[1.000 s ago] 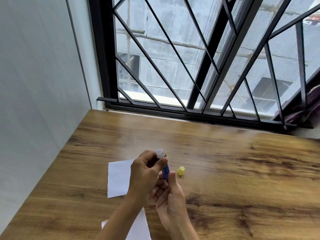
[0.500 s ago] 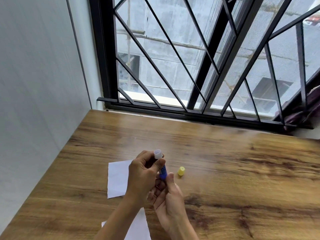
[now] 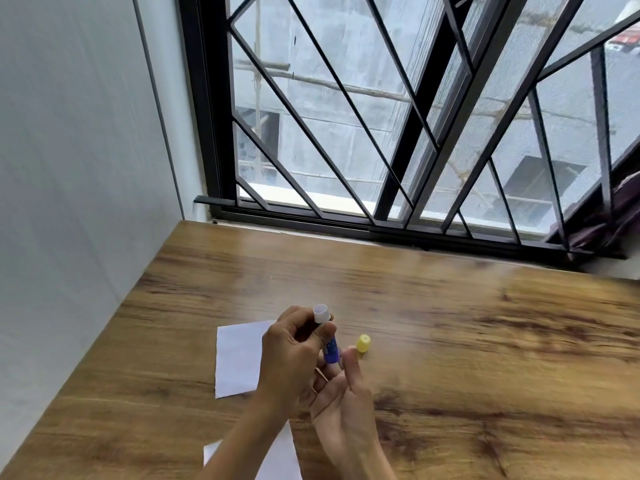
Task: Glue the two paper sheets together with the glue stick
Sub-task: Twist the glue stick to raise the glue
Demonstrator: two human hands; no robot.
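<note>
I hold a blue glue stick (image 3: 330, 349) with a white open top upright above the wooden table (image 3: 450, 323). My left hand (image 3: 294, 355) grips its upper part between thumb and fingers. My right hand (image 3: 341, 400) touches its lower end with the fingertips, palm turned up. The yellow cap (image 3: 363, 342) lies on the table just right of the stick. One white paper sheet (image 3: 239, 358) lies flat left of my hands, partly hidden by my left hand. A second white sheet (image 3: 280, 455) lies under my left forearm at the bottom edge.
A white wall (image 3: 79, 168) bounds the table on the left. A black barred window (image 3: 398, 133) runs along the far edge. Dark purple cloth (image 3: 609, 216) hangs at the right end of the sill.
The glue stick and both hands have shifted slightly left and down in view. The cap and the papers lie where they were.
</note>
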